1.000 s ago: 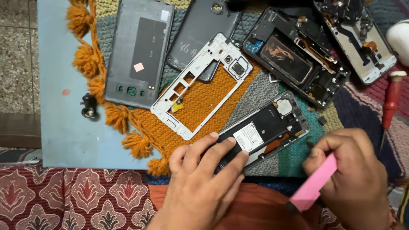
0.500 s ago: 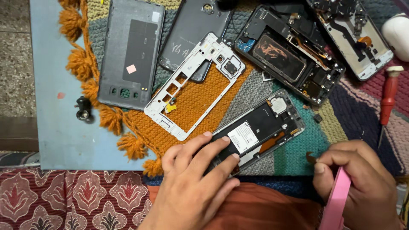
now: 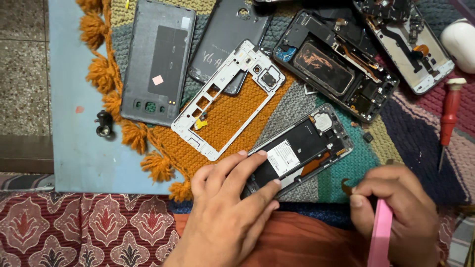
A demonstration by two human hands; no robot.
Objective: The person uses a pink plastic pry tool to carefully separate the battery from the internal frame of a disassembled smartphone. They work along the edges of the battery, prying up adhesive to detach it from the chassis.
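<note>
The left hand lies flat with its fingers spread on the near end of an open black phone; the phone rests tilted on a bumpy knitted mat. The right hand is curled around a flat pink stick; its fingertips pinch a tiny brown piece. A white plastic frame with square holes lies just beyond.

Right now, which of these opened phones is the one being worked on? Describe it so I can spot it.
Start at the knitted mat with orange tassels. Near its front edge, the opened phone lies diagonally under the left hand. Unlike its neighbours, it shows a black battery with a white label.
</note>
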